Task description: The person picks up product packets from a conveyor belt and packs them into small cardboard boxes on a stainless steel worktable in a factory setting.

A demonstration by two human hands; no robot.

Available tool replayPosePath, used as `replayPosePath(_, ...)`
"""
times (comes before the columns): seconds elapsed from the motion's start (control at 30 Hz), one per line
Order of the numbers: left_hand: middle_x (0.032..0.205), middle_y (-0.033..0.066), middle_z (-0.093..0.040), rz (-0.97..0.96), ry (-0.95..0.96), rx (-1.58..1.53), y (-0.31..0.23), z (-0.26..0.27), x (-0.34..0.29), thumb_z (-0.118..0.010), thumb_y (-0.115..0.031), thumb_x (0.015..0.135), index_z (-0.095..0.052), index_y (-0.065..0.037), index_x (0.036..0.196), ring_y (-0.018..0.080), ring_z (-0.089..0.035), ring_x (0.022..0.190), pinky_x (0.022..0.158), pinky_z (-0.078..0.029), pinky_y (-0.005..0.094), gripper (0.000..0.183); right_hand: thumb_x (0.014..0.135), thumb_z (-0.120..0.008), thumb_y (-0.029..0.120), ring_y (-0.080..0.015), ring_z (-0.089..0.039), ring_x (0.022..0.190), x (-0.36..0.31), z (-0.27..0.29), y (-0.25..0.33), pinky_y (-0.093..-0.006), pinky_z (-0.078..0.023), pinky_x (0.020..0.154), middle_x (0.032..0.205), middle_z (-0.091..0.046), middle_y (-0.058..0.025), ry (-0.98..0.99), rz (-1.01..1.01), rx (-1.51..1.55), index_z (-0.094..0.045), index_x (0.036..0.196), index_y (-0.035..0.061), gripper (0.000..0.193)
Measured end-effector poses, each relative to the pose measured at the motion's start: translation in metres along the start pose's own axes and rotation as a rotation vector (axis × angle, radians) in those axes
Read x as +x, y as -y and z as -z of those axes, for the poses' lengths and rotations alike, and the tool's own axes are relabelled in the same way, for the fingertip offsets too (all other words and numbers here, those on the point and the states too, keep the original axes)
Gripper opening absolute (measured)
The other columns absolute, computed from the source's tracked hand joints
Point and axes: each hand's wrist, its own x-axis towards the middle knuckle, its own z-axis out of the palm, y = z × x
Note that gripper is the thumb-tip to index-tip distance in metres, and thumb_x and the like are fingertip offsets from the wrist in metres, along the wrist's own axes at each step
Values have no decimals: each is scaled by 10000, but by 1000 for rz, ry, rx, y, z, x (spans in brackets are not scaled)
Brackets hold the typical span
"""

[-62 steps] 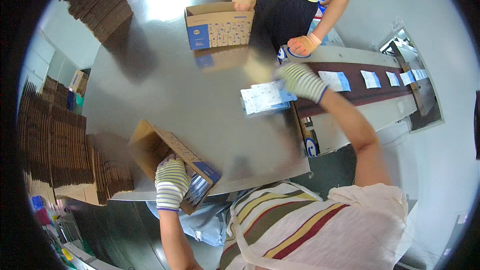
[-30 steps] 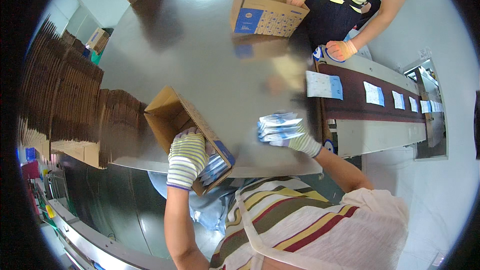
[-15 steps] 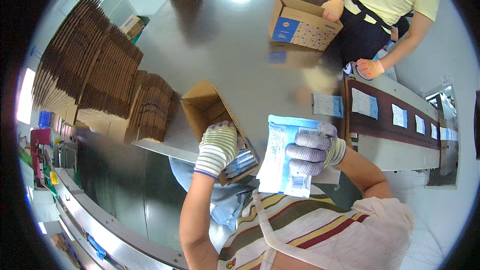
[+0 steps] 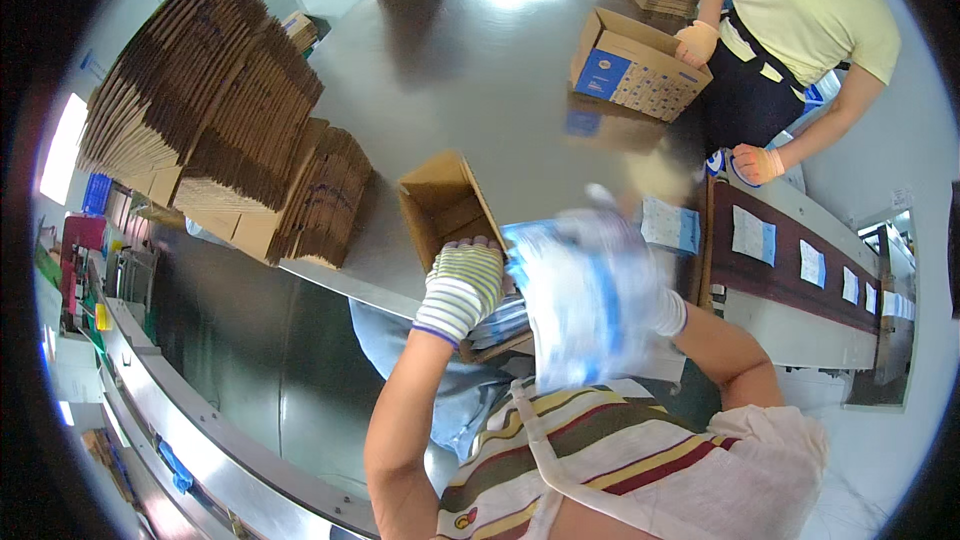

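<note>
A bundle of blue-and-white packets [image 4: 580,305] is grasped in the motion-blurred right hand [image 4: 648,275], just right of the open near box [image 4: 440,190]. In that box, packed sachets [image 4: 498,328] are seen at the end toward the body; bare cardboard is exposed at the far end. The left hand [image 4: 465,280] is placed inside with curled fingers; whether anything is gripped cannot be told. The near box is set at the edge of the metal surface [image 4: 500,90]. Beyond it, rightward, a second box [image 4: 640,75] is touched by a co-worker's gloved hand [image 4: 697,44], its contents hidden.
</note>
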Motion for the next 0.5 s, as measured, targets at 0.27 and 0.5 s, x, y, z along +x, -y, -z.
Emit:
replayPosePath(0.27,945,209,-659,22,-205,1,-18,-5,2,-562,-267,817,-657,15,950,347,-642,872,800,-509,427,326,619,-800,343,-291,-574,1078,98,-82,-35,-416,-366,1030,1129,-596,-236,264,-477,182,-469,1235,24,769)
replayPosePath(0.5,961,191,-668,74,22,-22,-25,0,7,-549,-240,834,-644,9,993,322,-664,850,738,-532,425,310,659,-751,433,-286,-491,1210,128,-86,-24,-447,-143,1147,1236,-549,-207,858,-370,-204,-429,1326,34,842)
